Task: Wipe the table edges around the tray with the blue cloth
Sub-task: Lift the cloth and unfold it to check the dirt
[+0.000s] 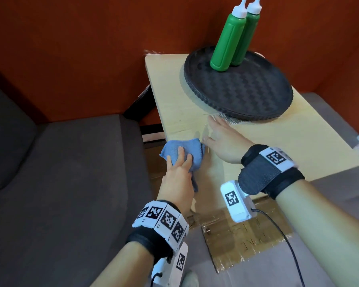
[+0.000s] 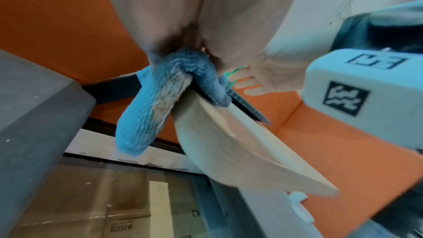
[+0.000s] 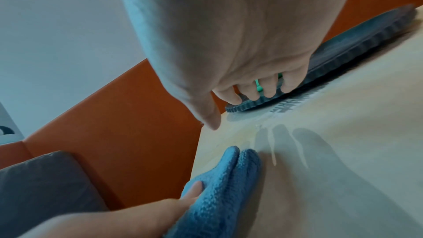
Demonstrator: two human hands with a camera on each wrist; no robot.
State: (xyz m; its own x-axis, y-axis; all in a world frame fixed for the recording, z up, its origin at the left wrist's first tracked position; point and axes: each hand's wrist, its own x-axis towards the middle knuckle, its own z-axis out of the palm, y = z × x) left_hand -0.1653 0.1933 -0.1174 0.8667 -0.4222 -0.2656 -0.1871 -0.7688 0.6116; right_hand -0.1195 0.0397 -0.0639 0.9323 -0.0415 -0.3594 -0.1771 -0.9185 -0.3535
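A crumpled blue cloth [image 1: 175, 149] lies over the left edge of the pale wooden table [image 1: 278, 146]. My left hand [image 1: 179, 157] grips it, fingers on top and thumb at the side. In the left wrist view the cloth [image 2: 146, 115] folds over the table edge [image 2: 228, 147] and one end hangs down. My right hand [image 1: 214, 131] is open with spread fingers just above the table, fingertips [image 3: 270, 93] near the rim of the round black tray [image 1: 257, 119]. I cannot tell whether they touch it. The cloth [image 3: 219, 187] is a short way from that hand.
Two green squeeze bottles [image 1: 228, 38] stand at the back of the tray. A grey sofa cushion [image 1: 60, 172] sits left of the table, an orange wall [image 1: 71, 48] behind it. A taped cardboard box [image 1: 236, 245] lies under the near corner. Pale streaks [image 3: 272, 144] mark the tabletop.
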